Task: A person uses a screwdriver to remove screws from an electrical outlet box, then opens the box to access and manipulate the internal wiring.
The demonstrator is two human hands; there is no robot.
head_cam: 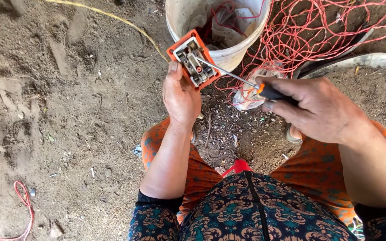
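My left hand [180,96] grips an orange-rimmed electrical switch unit [193,60], held up with its open back and metal terminals facing me. My right hand [318,107] is closed around the black-and-orange handle of a screwdriver [237,76]. The thin metal shaft runs up and left, and its tip rests on a terminal in the middle of the switch unit. Both hands hover above bare dirt, in front of my knees in orange patterned trousers.
A white plastic bucket [233,53] holding red wire and plastic stands just behind the switch. A tangle of red wire [318,31] spreads at the upper right beside a grey hose [371,60]. A yellow cord [112,18] crosses the dirt; another red wire [25,205] lies lower left.
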